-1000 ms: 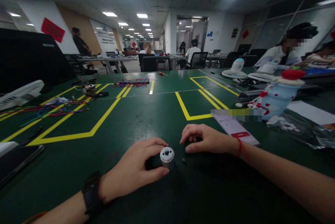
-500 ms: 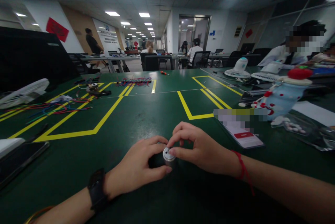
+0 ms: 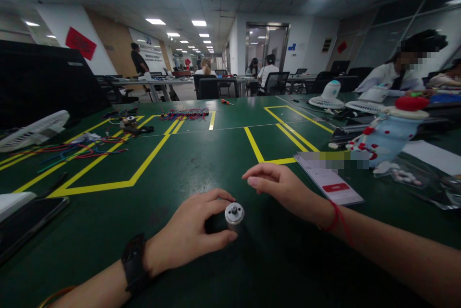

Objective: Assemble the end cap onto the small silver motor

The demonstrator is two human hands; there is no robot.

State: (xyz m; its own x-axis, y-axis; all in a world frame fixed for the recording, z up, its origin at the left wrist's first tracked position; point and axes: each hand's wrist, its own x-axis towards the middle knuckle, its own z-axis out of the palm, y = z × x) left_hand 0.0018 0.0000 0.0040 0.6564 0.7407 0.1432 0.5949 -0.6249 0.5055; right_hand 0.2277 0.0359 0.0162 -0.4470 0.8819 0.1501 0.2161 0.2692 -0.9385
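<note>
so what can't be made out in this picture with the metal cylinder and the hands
All in the head view:
Underside of the metal cylinder: hidden by its own body.
Anything inside the right hand: hidden by its fingers and thumb.
Writing on the wall sign: too small and blurred.
Top of the lit phone: covered by pixel blocks.
Left end of the dark phone: cut off by the left edge.
</note>
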